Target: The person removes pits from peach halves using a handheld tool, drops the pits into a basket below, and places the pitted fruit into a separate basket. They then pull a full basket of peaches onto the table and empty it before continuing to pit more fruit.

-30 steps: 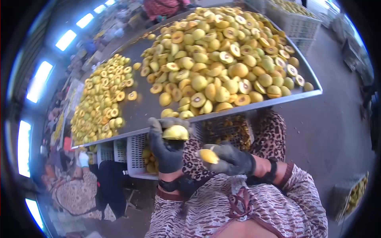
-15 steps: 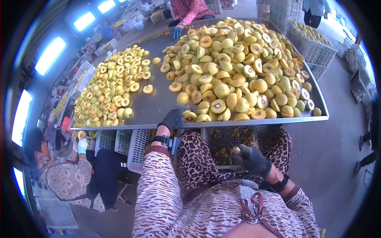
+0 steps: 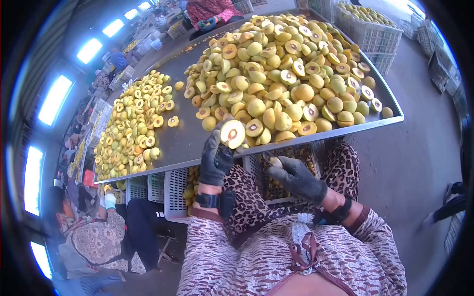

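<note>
My left hand [image 3: 216, 160], in a dark glove, holds a halved fruit [image 3: 232, 134] upright at the near edge of the metal table [image 3: 185, 148]. The cut face, with a brown centre, is turned toward me. Lower and to the right, my right hand [image 3: 297, 180], also gloved, is closed around a small tool [image 3: 275, 162] with a light-coloured part, whose shape I cannot fully make out. Behind my left hand rises a large pile of halved yellow-green fruit [image 3: 276, 74]. A second pile [image 3: 131, 128] lies on the table's left side.
Below the table edge are a white crate [image 3: 176, 195] and a dark crate [image 3: 281, 190] with brown scraps. A co-worker [image 3: 96, 237] sits at the left; another person [image 3: 212, 15] is at the table's far side. Stacked crates [image 3: 370, 37] stand beyond the right corner.
My left hand has come up from the table edge with a halved fruit in it. My right hand has moved up and left, nearer to it. The view has shifted and tilted.
</note>
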Tool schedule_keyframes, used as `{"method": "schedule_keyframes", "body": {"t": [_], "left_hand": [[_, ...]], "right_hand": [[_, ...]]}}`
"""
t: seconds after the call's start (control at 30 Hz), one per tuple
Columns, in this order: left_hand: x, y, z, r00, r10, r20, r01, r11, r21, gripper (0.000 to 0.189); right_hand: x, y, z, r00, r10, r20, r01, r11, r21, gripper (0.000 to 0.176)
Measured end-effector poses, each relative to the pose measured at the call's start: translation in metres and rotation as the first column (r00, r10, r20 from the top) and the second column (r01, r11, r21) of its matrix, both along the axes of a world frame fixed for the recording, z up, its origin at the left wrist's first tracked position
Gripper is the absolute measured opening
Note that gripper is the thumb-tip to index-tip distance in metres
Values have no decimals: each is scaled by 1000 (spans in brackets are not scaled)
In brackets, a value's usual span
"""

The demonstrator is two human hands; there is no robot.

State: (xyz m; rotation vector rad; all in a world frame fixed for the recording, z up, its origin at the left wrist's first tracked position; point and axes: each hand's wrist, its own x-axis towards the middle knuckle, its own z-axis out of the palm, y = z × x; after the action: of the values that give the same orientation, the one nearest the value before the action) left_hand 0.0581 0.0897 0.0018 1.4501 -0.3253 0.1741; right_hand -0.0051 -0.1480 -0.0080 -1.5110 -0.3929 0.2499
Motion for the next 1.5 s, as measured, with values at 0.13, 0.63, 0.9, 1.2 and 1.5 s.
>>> {"method": "schedule_keyframes", "body": {"t": [0.13, 0.63, 0.9, 1.2, 1.5], "left_hand": [[-35, -55, 10, 951, -242, -190, 148, 902, -406, 55], [-61, -108, 23, 997, 57, -52, -61, 995, -73, 53], [-57, -103, 21, 967, -225, -116, 157, 893, -422, 62], [-55, -100, -18, 910, -325, -258, 78, 744, -663, 56], [-55, -85, -11, 945, -93, -312, -6, 953, -303, 58]], "right_hand": [[8, 12, -6, 999, -19, -39, 23, 994, 102, 30], [2, 7, -11, 954, -216, 208, 217, 976, 20, 24], [15, -21, 6, 817, 225, -532, 14, 913, 408, 32], [1, -5, -32, 993, -64, -97, 61, 997, -38, 33], [-3, -14, 8, 973, -146, 176, 189, 947, -259, 27]]}}
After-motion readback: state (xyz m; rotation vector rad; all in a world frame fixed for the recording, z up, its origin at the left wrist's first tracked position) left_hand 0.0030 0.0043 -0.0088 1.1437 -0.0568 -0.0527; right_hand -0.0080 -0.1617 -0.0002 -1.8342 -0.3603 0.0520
